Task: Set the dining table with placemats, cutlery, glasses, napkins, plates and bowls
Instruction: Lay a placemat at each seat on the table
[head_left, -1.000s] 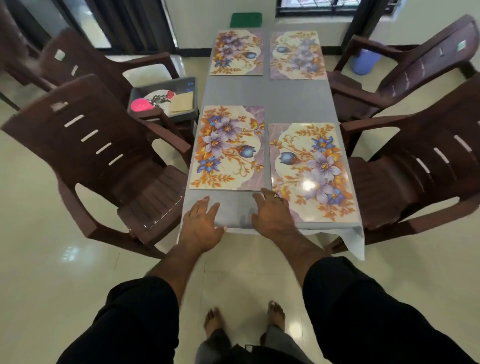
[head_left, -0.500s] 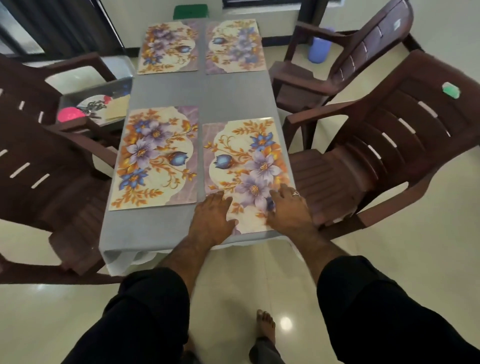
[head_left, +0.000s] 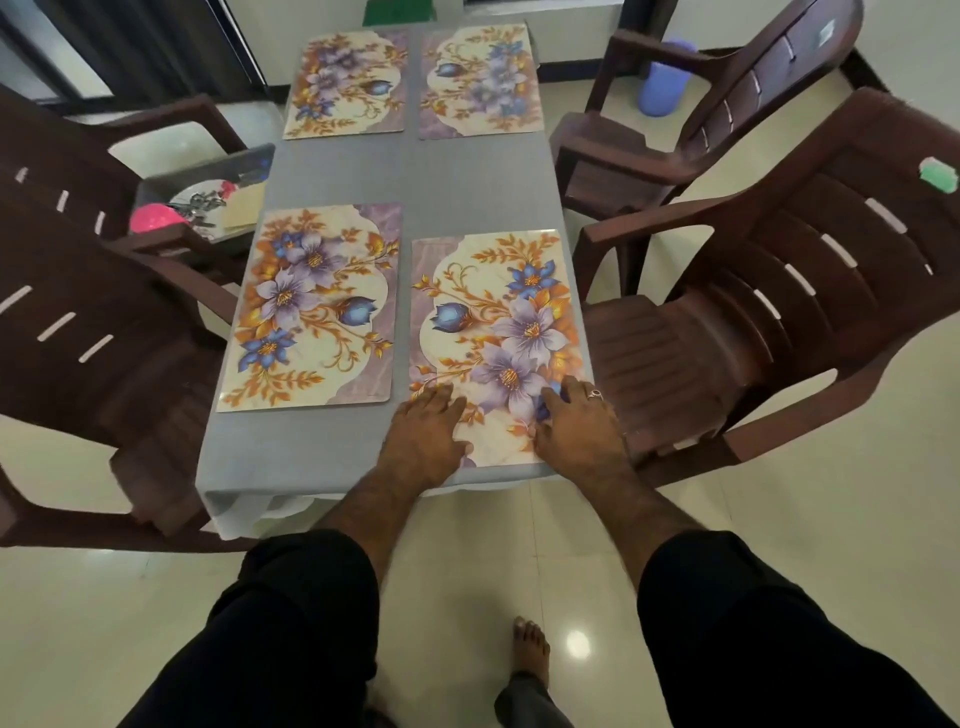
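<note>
Four floral placemats on the grey bench, two at the far end, two at the near end. Near right placemat at the near right corner, pressed flat by left hand and right hand, fingers straight and slightly apart, clamped on nothing. Near left placemat just beside, untouched. Tray of tableware on a chair off the left edge.

glossy placemat, matt cloth table, plastic chair
</note>
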